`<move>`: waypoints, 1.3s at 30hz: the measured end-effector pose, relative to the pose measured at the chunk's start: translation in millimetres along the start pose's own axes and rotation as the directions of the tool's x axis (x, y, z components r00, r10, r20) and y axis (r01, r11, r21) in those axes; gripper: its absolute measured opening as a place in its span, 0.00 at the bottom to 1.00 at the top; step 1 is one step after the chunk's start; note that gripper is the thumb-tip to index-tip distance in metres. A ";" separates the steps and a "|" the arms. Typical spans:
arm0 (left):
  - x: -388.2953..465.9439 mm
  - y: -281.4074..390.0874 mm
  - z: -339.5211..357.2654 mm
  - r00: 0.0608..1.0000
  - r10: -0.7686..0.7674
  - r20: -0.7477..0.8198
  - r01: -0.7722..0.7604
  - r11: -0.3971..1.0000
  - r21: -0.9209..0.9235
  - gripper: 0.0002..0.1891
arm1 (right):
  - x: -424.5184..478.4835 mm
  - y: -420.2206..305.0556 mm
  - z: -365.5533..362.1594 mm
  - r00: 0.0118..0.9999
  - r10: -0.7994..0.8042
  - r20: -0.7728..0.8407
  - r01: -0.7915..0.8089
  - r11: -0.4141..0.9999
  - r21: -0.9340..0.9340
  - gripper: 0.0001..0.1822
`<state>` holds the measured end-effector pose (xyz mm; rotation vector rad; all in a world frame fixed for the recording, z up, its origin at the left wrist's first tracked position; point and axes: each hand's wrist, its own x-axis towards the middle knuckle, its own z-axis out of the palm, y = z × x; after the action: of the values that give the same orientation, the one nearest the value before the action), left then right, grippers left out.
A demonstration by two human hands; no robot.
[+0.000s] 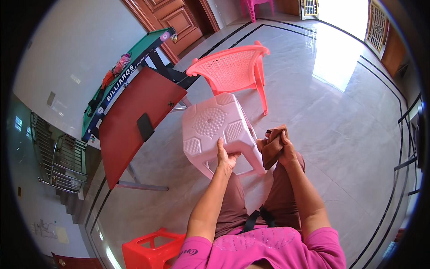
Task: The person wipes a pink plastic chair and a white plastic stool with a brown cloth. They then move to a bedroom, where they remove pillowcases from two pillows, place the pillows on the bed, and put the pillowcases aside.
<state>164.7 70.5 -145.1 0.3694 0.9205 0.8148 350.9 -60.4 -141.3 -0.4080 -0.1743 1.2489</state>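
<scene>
A pale pink plastic stool [198, 131] with a bumpy, patterned seat stands before my knees. My left hand [227, 158] grips the near edge of its seat, thumb on top and fingers underneath. To the right of the stool, my right hand [286, 149] holds a bunched brown cloth [273, 148] above my right knee. The cloth hangs down beside the stool's near right leg, and its folds hide part of the fingers.
Beyond the stool stands a coral plastic chair [235, 65]. On the left are a red folding table [134, 117] with a dark flat object [145, 127] and a billiard table [144, 43]. A red stool [151, 247] sits at lower left, on the tiled floor [336, 141].
</scene>
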 end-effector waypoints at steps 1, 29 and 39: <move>0.3 0.4 1.1 1.000 -0.002 0.012 0.002 1.000 -0.006 0.39 | -1.0 -0.5 0.7 1.000 -0.005 -0.013 0.005 1.000 -0.005 0.25; -121.2 -83.9 -37.0 0.973 -0.223 0.053 0.224 0.974 -0.016 0.32 | -4.1 -10.6 -11.8 0.997 -0.081 0.008 0.081 0.993 -0.088 0.30; -150.1 -19.5 -31.5 0.848 -0.421 0.322 0.173 0.794 0.582 0.11 | -25.0 -12.2 9.6 0.992 -0.119 -0.034 0.115 0.988 -0.103 0.33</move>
<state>96.4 -57.3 -91.3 0.8354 0.7368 0.1332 350.5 -85.2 -125.4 -0.5024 -0.2250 1.1191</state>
